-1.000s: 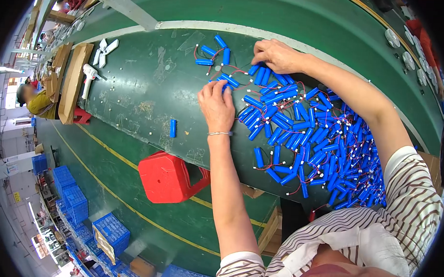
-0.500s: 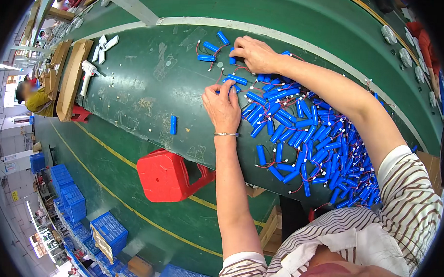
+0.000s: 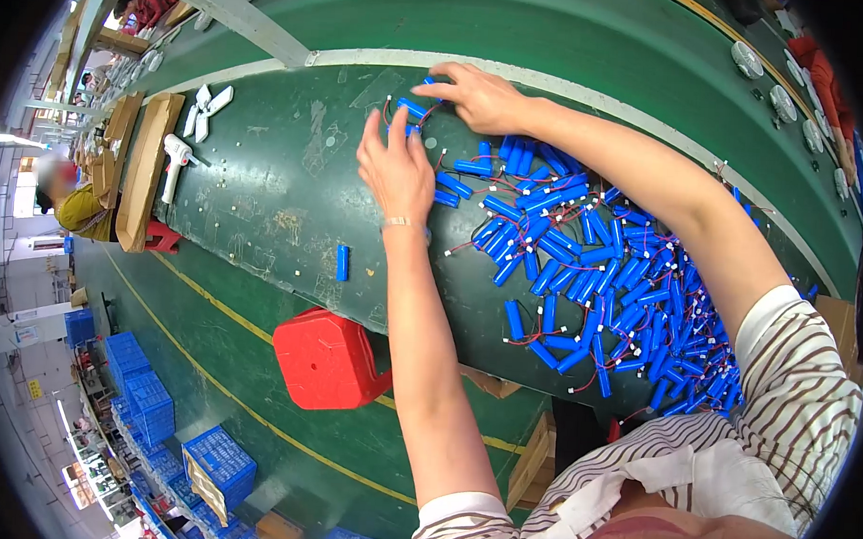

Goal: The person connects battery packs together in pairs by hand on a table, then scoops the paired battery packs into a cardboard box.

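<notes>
My left hand [image 3: 397,172] is open over the dark green table, fingers spread. Its fingertips are beside a blue battery [image 3: 412,131] that they partly cover. My right hand [image 3: 479,96] reaches in from the right, thumb and forefinger apart around another blue battery [image 3: 429,80]; a firm grip on it does not show. Between the hands lies a third blue battery [image 3: 412,109] with thin red wires. Below my right hand, loose batteries [image 3: 454,185] sit at the edge of a big pile of wired batteries [image 3: 567,247] with white connectors.
One lone battery [image 3: 342,263] lies near the table's front edge. A white handheld tool [image 3: 175,165], white blade-shaped parts [image 3: 205,110] and a cardboard tray [image 3: 157,161] are at the far left. A red stool [image 3: 322,361] stands beside the table. Other people sit farther off.
My left hand has moved up and left off the batteries, its fingers spreading. My right hand has shifted left from one battery to another. The view has tilted slightly.
</notes>
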Demonstrator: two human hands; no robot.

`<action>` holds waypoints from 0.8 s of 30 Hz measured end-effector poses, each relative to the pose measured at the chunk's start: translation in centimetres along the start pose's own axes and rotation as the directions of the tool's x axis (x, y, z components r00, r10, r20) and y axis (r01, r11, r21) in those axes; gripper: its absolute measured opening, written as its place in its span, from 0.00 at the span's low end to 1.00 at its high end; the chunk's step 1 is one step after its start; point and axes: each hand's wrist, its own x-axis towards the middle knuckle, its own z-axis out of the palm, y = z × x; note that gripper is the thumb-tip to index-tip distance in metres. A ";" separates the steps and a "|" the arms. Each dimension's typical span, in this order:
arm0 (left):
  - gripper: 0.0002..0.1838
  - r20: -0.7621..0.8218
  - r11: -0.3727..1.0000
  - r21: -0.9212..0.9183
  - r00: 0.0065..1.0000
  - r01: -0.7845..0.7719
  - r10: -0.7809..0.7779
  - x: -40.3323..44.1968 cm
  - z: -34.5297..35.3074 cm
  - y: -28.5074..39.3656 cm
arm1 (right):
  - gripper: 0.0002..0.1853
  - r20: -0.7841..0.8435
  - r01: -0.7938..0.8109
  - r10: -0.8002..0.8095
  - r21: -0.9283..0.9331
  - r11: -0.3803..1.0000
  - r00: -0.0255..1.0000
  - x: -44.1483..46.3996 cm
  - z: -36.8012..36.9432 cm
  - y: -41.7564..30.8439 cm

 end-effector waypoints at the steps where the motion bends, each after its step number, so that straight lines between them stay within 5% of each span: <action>1: 0.19 0.054 0.999 0.037 0.998 0.012 -0.014 1.6 1.1 -0.5 | 0.19 0.125 -0.103 0.104 -0.009 0.995 0.987 1.3 0.4 0.1; 2: 0.20 0.113 0.997 0.074 0.993 0.022 -0.031 2.4 2.6 -1.6 | 0.18 0.250 -0.209 0.210 -0.029 0.977 0.945 2.0 0.6 0.3; 4: 0.19 0.208 0.999 0.047 0.978 -0.019 0.009 2.2 4.1 -2.9 | 0.12 0.237 -0.203 0.226 -0.120 0.972 0.945 1.2 1.2 1.3; 7: 0.18 0.299 0.992 -0.097 0.948 -0.080 0.106 -1.5 3.4 -1.3 | 0.07 0.184 -0.033 0.033 0.000 0.999 0.982 -2.1 0.6 3.0; 12: 0.21 0.406 0.968 -0.225 0.892 -0.115 0.200 -7.3 1.4 3.7 | 0.05 0.290 -0.057 0.012 0.147 0.988 0.957 -7.2 -3.6 1.8; 14: 0.24 0.417 0.961 -0.273 0.894 -0.048 0.164 -7.3 1.2 4.4 | 0.05 0.322 -0.029 0.005 0.070 0.997 0.947 -7.9 -4.6 1.4; 16: 0.30 0.296 0.871 -0.490 0.932 -0.040 0.210 -6.7 -0.3 3.5 | 0.07 0.359 -0.019 0.011 0.018 1.000 0.933 -8.4 -4.6 1.0; 19: 0.40 0.232 0.924 -0.381 0.970 0.022 0.072 -10.2 -6.0 3.4 | 0.22 0.259 0.030 -0.008 -0.081 0.996 0.966 -9.1 -6.9 -0.5; 21: 0.48 0.299 0.942 -0.325 0.954 0.086 0.016 -15.0 -9.2 5.0 | 0.21 0.133 -0.013 0.008 0.030 0.999 0.991 -11.1 -10.1 -1.5; 24: 0.69 0.355 0.982 -0.176 0.925 -0.073 0.132 -23.4 -10.4 7.9 | 0.14 0.228 -0.176 0.154 0.077 0.981 0.961 -17.2 -17.9 -5.0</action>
